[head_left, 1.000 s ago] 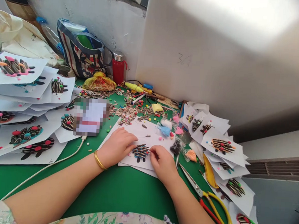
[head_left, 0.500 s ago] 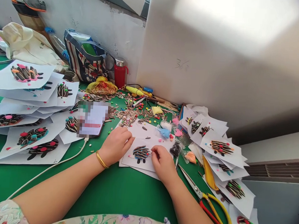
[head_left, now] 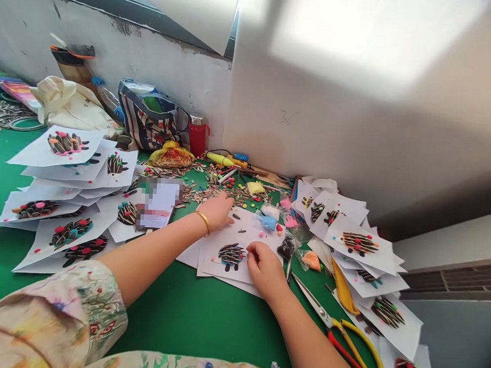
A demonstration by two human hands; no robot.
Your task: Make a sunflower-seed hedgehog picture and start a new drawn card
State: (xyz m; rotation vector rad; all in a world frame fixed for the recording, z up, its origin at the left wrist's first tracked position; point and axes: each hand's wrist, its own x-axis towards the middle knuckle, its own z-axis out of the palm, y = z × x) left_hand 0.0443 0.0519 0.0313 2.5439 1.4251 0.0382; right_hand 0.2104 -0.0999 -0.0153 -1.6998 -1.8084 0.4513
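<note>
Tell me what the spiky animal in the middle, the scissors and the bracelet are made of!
Spiky animal: striped, pointed seeds, probably sunflower, with something blue and matte, like soft clay, showing around them.
Scissors: shiny, gleaming metal blades, maybe steel; the evenly coloured red and yellow handles could be smooth plastic.
Bracelet: polished, gold-coloured metal perhaps, since it glints.

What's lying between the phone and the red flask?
A yellow bag and scattered striped seeds lie between the phone and the red flask, in the head view.

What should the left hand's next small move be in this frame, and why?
Probably pinch one seed from the scattered seeds: the left hand is stretched out at their edge, while the right hand sits beside the seed figure.
</note>
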